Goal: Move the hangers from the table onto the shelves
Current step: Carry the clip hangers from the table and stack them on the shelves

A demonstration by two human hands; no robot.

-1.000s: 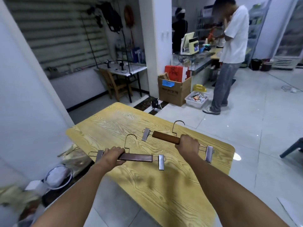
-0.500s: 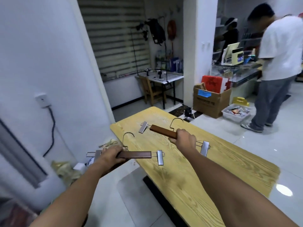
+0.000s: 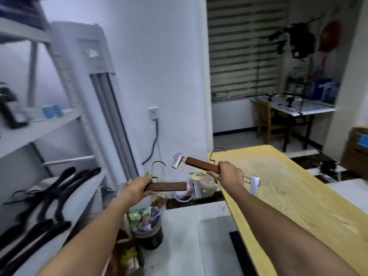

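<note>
Shelves fill the left side, grey and blurred, with black hangers piled on a lower board, so that looks the likely drop spot. Yellow table stands to the right. Both wooden clip hangers are off it, in the air between the two: the left hanger level, the right hanger tilted, hooks up. Each is carried by its bar, the left hand and right hand with fingers curled round the wood, probably to move both in one trip

Left hanger and right hanger: smooth dark wood, shiny metal clips. Right of the right hand, the table is matt pale wood.
</note>
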